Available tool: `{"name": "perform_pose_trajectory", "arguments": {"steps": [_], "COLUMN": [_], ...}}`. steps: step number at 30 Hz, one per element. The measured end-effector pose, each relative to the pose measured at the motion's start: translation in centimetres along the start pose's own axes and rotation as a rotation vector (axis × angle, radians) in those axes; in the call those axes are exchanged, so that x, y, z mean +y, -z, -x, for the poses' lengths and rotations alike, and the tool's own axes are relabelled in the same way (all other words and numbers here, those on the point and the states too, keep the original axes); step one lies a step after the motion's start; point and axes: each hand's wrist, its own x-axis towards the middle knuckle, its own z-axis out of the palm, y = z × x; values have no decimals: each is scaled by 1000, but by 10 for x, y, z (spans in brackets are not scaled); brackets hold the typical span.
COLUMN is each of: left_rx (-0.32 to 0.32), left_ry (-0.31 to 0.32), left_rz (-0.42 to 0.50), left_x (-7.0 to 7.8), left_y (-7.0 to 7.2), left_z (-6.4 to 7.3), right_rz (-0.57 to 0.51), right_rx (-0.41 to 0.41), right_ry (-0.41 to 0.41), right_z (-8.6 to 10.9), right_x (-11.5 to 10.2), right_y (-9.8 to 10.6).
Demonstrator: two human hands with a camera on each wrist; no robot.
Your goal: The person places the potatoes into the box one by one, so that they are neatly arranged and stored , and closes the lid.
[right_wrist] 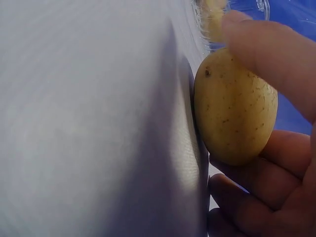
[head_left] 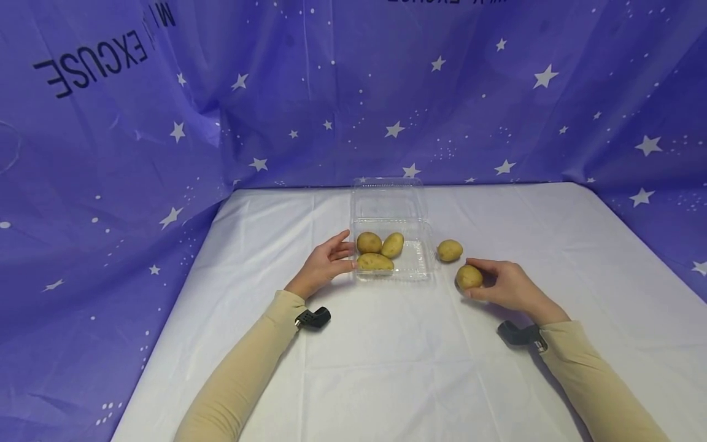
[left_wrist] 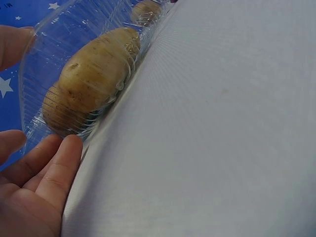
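A clear plastic clamshell container (head_left: 410,270) stands on the table with its lid raised at the back. Three potatoes lie in its left part: a long potato (head_left: 375,263) in front, a round potato (head_left: 369,242) and a smaller oval potato (head_left: 393,245) behind. At the container's left side is my left hand (head_left: 327,261), its extended fingertips right at the clear wall. My right hand (head_left: 505,283) holds another potato (right_wrist: 236,108) between thumb and fingers, low over the cloth to the right of the container. One more potato (head_left: 450,250) lies between that hand and the container.
A white cloth (head_left: 375,368) covers the table. Behind and to the left hangs a purple-blue curtain (head_left: 353,110) with white stars and lettering. Black devices are strapped at the left wrist (head_left: 315,318) and the right wrist (head_left: 518,334).
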Motion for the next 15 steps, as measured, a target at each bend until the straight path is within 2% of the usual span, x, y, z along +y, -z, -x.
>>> {"name": "perform_pose_trajectory", "arguments": {"steps": [15], "left_rx": [3], "left_ry": [-5], "left_rz": [-4], "left_x": [1], "left_y": [0], "left_z": [1], "right_rz": [-4], "right_rx": [-2], "right_ry": [-13], "right_z": [-1], "right_x": [-1], "right_y": [-2]}}
